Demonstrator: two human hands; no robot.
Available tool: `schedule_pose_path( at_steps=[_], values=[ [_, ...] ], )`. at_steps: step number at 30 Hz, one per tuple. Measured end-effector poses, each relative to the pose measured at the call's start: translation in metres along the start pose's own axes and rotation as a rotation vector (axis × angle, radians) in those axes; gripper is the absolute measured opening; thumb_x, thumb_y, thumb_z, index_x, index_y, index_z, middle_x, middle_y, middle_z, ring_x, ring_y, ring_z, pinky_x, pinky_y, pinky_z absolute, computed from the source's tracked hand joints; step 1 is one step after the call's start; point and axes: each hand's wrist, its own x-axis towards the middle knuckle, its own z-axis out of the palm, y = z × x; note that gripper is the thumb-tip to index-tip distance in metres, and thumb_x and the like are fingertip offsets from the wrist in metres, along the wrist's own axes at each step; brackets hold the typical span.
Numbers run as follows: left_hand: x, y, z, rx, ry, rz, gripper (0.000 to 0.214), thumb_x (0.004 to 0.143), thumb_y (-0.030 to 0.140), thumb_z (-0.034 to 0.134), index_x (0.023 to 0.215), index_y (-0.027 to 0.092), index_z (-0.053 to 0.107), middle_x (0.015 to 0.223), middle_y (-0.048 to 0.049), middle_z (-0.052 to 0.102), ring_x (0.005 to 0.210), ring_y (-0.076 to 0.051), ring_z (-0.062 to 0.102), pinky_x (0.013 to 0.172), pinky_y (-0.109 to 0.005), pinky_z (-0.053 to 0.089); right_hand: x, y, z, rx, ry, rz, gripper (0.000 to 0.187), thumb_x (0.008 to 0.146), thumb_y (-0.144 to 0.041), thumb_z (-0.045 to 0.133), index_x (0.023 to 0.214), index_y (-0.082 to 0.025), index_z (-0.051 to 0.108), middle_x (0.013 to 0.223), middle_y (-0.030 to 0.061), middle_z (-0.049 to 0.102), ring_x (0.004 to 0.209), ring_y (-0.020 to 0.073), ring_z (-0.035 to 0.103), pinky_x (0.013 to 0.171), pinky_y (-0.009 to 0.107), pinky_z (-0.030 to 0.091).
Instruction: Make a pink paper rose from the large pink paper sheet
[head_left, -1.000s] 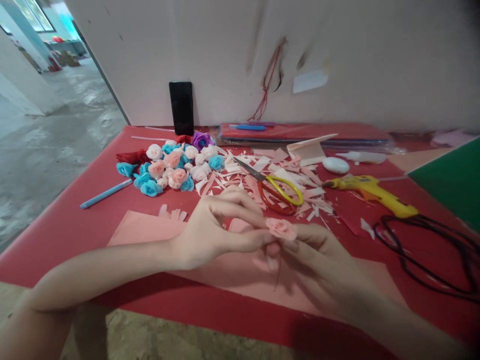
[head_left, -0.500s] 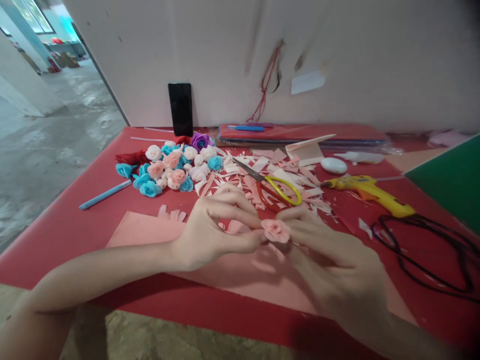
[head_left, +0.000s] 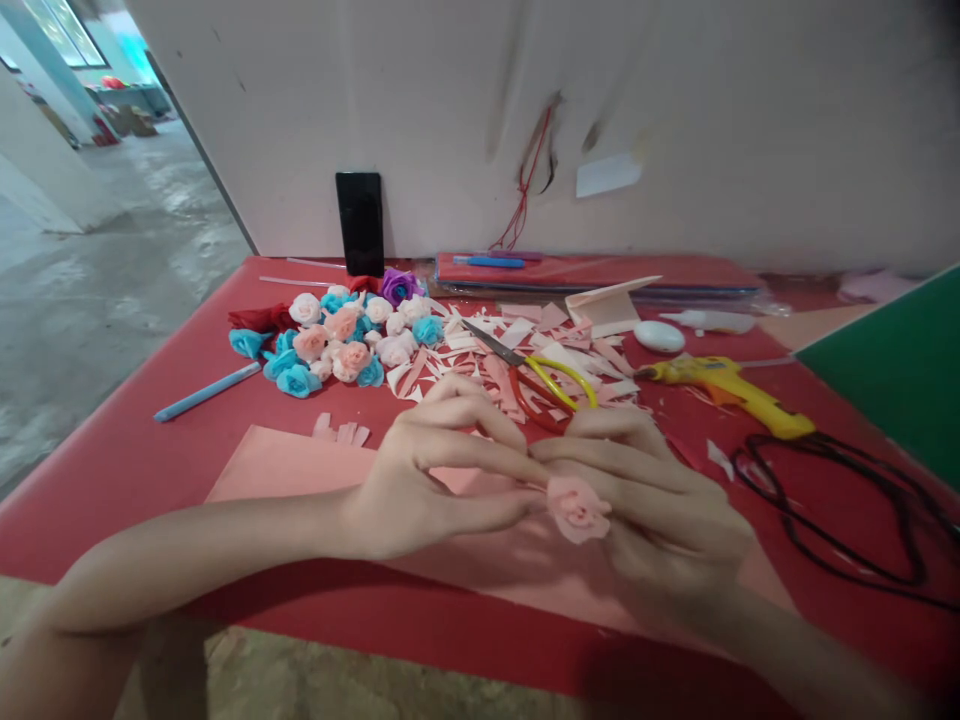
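A small pink paper rose (head_left: pixel 577 508) is held between my two hands, its open face tilted toward me. My left hand (head_left: pixel 442 470) pinches its left edge with thumb and index finger. My right hand (head_left: pixel 660 500) grips it from the right side, with part of the rose's underside hidden by the fingers. Beneath both hands lies a sheet of pink paper (head_left: pixel 270 470). Just beyond the fingers, scissors (head_left: pixel 540 375) with yellow and red handles rest on a heap of pink and white paper scraps (head_left: pixel 487 350).
Finished paper roses (head_left: pixel 349 345) in several colours cluster at the back left, near a blue pen (head_left: pixel 208 392). A phone (head_left: pixel 361 225) leans on the wall. To the right lie a yellow glue gun (head_left: pixel 739 390), its black cable (head_left: pixel 847 500), a white oval object (head_left: pixel 659 336) and a white bottle (head_left: pixel 709 320).
The rose has moved slightly right and down and turned so its face points more toward me. My right hand has rotated, its fingers now more level. The view has shifted slightly.
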Motion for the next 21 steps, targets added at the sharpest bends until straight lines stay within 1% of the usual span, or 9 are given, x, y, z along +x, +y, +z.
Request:
schedule_pose_path(
  at_steps=[4, 11, 13, 15, 17, 19, 21],
  values=[
    [0.001, 0.002, 0.000, -0.013, -0.039, 0.004, 0.004, 0.074, 0.022, 0.064, 0.074, 0.019, 0.067, 0.068, -0.0025, 0.059, 0.071, -0.014, 0.047, 0.069, -0.029, 0.043, 0.003, 0.003, -0.004, -0.022, -0.045, -0.081, 0.028, 0.081, -0.008, 0.046, 0.097, -0.025, 0.060, 0.085, 0.0052, 0.070, 0.079, 0.0200, 0.054, 0.061, 0.034, 0.045],
    [0.001, 0.008, 0.000, -0.109, -0.116, -0.100, 0.009, 0.069, 0.015, 0.066, 0.077, 0.015, 0.063, 0.073, -0.0022, 0.056, 0.075, -0.013, 0.048, 0.074, -0.028, 0.042, 0.004, 0.005, -0.007, -0.019, -0.085, -0.134, 0.020, 0.088, -0.015, 0.043, 0.098, -0.022, 0.059, 0.087, 0.0071, 0.070, 0.080, 0.0176, 0.054, 0.068, 0.033, 0.047],
    [0.002, 0.009, -0.003, -0.162, -0.171, -0.146, 0.015, 0.068, 0.006, 0.062, 0.080, 0.015, 0.062, 0.076, -0.0020, 0.055, 0.076, -0.013, 0.049, 0.077, -0.028, 0.041, 0.004, 0.006, -0.007, -0.024, -0.088, -0.141, 0.019, 0.088, -0.017, 0.044, 0.099, -0.022, 0.059, 0.086, 0.0071, 0.070, 0.081, 0.0175, 0.054, 0.068, 0.032, 0.047],
    [0.004, 0.011, -0.006, -0.216, -0.230, -0.191, 0.026, 0.066, -0.002, 0.051, 0.083, 0.016, 0.062, 0.079, -0.0023, 0.056, 0.078, -0.013, 0.050, 0.079, -0.028, 0.041, 0.005, 0.007, -0.008, -0.037, -0.088, -0.139, 0.019, 0.088, -0.020, 0.045, 0.100, -0.023, 0.060, 0.084, 0.0068, 0.070, 0.081, 0.0181, 0.055, 0.066, 0.032, 0.048],
    [0.007, 0.013, -0.010, -0.240, -0.279, -0.228, 0.035, 0.063, -0.005, 0.041, 0.085, 0.015, 0.061, 0.081, -0.0034, 0.056, 0.080, -0.013, 0.051, 0.079, -0.028, 0.041, 0.006, 0.007, -0.010, -0.049, -0.090, -0.125, 0.020, 0.088, -0.022, 0.046, 0.101, -0.025, 0.062, 0.081, 0.0059, 0.071, 0.081, 0.0190, 0.056, 0.063, 0.033, 0.048],
    [0.010, 0.016, -0.013, -0.224, -0.308, -0.272, 0.037, 0.061, -0.004, 0.037, 0.084, 0.012, 0.062, 0.083, -0.0047, 0.057, 0.081, -0.014, 0.051, 0.079, -0.027, 0.040, 0.007, 0.008, -0.013, -0.049, -0.106, -0.108, 0.021, 0.087, -0.023, 0.047, 0.100, -0.028, 0.063, 0.079, 0.0046, 0.071, 0.079, 0.0196, 0.058, 0.060, 0.033, 0.049],
    [0.013, 0.018, -0.015, -0.205, -0.319, -0.315, 0.032, 0.065, -0.002, 0.038, 0.082, 0.010, 0.062, 0.081, -0.0055, 0.059, 0.080, -0.014, 0.051, 0.079, -0.027, 0.040, 0.007, 0.010, -0.015, -0.037, -0.135, -0.089, 0.021, 0.085, -0.022, 0.049, 0.098, -0.031, 0.064, 0.078, 0.0036, 0.071, 0.076, 0.0193, 0.060, 0.059, 0.033, 0.049]
  ],
)
